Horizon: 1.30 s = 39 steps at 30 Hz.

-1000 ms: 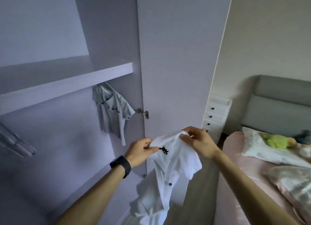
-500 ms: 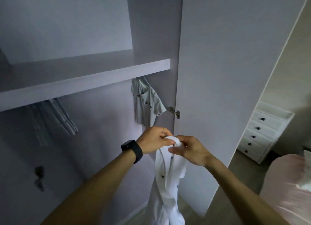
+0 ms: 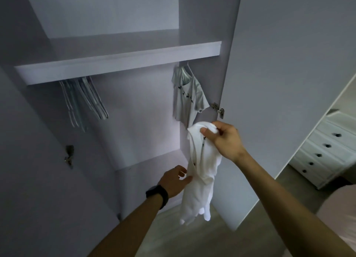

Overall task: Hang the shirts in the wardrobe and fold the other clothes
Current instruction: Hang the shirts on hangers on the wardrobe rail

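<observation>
A white shirt (image 3: 200,179) with dark buttons dangles in front of the open wardrobe. My right hand (image 3: 223,139) pinches its bunched top near the collar. My left hand (image 3: 174,181), lower down, has relaxed fingers that touch the shirt's left edge without gripping it. A pale grey T-shirt (image 3: 187,99) hangs on a hanger under the wardrobe shelf (image 3: 119,61), just above the white shirt. Several bare hangers (image 3: 84,101) hang at the left under the same shelf.
The open wardrobe door (image 3: 289,83) stands at the right, with a hinge (image 3: 218,109) close to my right hand. A white chest of drawers (image 3: 325,151) sits beyond the door. A pink bed corner (image 3: 342,218) shows at the lower right.
My view has swung left into the wardrobe. My left hand has let go of the shirt's top and dropped lower. The shirt now hangs from my right hand alone.
</observation>
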{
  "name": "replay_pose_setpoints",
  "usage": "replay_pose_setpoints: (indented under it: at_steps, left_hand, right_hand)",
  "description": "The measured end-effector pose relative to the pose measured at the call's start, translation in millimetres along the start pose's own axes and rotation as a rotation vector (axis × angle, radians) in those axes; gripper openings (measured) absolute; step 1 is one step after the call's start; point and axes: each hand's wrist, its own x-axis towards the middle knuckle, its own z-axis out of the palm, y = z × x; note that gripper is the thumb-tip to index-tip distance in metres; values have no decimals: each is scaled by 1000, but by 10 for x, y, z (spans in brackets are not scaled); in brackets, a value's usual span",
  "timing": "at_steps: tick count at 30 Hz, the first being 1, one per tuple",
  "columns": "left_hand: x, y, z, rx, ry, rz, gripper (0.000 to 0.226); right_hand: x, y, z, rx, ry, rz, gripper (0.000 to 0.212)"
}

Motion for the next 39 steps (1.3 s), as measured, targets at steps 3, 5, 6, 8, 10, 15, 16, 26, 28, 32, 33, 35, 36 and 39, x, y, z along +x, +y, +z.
replay_pose_setpoints:
  at_steps: [3,5,6,8,10,15,16,26,28,32,33,35,36,39]
  left_hand:
    - [-4,10,70,-22,-25,4,56]
    - [-48,83,120,-71,-60,60,77]
    - [-56,116,175,-90,-90,89,88]
    - [-38,124,260,-99,-107,135,110]
    - [18,87,327,-63,-87,146,121]
    - [78,50,415,224,86,78,64]
    - [109,23,385,288,144,92,41]
    - [375,245,-794,-21,242,237,14]
    - [370,346,-993,-62,198,267,13]
    - [377,490,-1275,-2,149,311,12]
    - [380,491,-1349,41,163,322,11]
    - [364,449,-1479,69,210,330,3]
    - [339,426,-1523,67,247,330,7]
    - [235,351,-1618,57,371,291,14]
  right_hand:
    - [-28,60,-31,58,73,8,18]
    - [-35,89,-59,106,113,5,17]
    - [-42,116,-80,114,134,8,17]
    - [-37,117,-96,143,147,5,17]
    - [-44,126,-115,176,164,15,18]
    - [-108,240,-259,237,257,37,26]
    - [-123,285,-305,230,279,56,25]
    - [-402,1074,-672,-172,239,279,13]
    - [-445,1144,-656,-201,167,302,14]
    - [-416,1093,-592,-219,73,239,18]
    - [-392,1064,-576,-210,103,205,15]
    - [-354,1036,-566,-180,212,113,11]
    - [-345,1037,-571,-180,240,70,9]
    - [-244,1014,-528,-324,70,-25,9]
